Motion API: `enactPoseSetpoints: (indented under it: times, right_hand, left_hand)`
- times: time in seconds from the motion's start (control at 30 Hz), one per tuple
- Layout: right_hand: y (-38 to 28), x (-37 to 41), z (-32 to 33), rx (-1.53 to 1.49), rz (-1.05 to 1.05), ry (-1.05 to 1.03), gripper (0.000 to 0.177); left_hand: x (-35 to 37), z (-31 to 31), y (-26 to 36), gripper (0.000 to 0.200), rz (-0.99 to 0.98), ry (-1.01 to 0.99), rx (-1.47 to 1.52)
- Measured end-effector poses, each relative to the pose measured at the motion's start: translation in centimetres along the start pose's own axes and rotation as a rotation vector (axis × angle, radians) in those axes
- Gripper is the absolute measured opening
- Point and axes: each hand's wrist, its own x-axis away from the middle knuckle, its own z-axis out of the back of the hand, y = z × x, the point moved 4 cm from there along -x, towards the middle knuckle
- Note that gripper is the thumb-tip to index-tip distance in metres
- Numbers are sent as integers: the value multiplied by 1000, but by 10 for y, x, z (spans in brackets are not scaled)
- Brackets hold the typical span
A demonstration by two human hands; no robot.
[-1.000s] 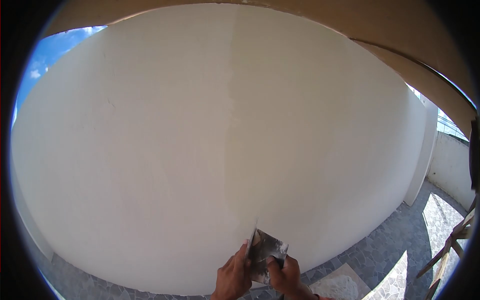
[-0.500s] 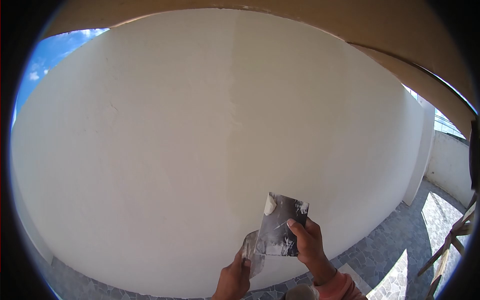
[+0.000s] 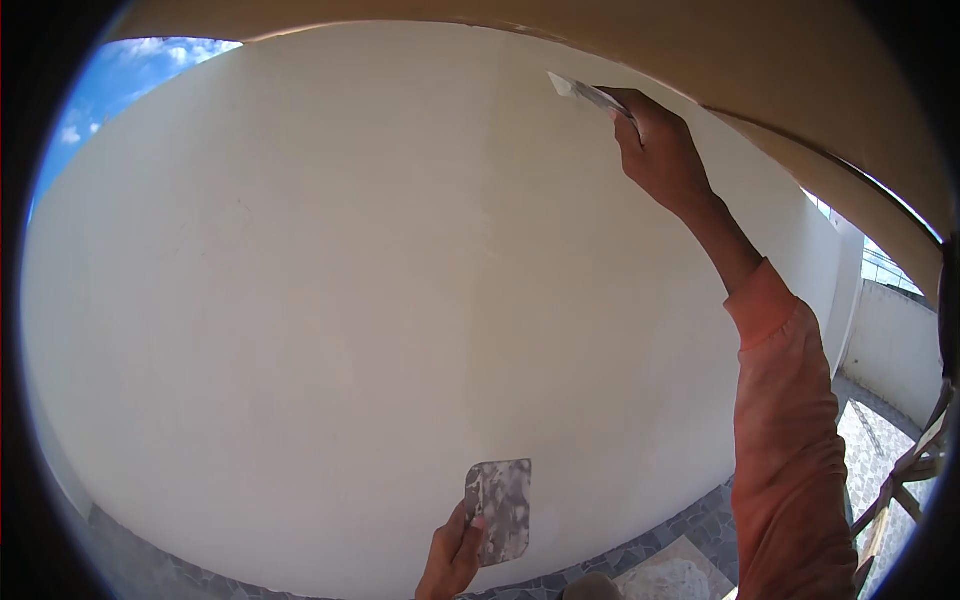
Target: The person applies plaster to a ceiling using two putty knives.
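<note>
A large white plastered wall fills the view. My right hand, arm stretched up in an orange sleeve, grips a flat metal spatula whose blade edge, with white putty on it, touches the wall near its top, just under the brown overhang. Low in the view my left hand holds a second flat metal blade, smeared with dried putty, upright in front of the wall's lower part.
A brown roof overhang runs across the top right. Grey stone paving lies below the wall. A wooden frame stands at the right edge, and a low white wall lies beyond it. Blue sky shows top left.
My right hand has lifted its spatula with putty away from the left blade and swung up to the top of the wall. The left hand stays low with its blade.
</note>
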Motion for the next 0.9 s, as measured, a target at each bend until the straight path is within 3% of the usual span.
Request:
enactPoseSetpoints:
  times: [0.1, 0.4, 0.6, 0.9]
  right_hand:
    - [32, -37, -17, 147, 99, -24, 29]
    - [62, -69, -39, 214, 185, -30, 30]
    - [68, -75, -46, 272, 284, 124, 28]
    - [70, -80, -58, 334, 220, 100, 34]
  left_hand:
    - [0, 1, 1, 35, 1, -2, 9]
    - [2, -1, 8, 34, 40, 17, 0]
    - [4, -3, 8, 34, 40, 32, -7]
    - [4, -1, 5, 37, 2, 37, -10]
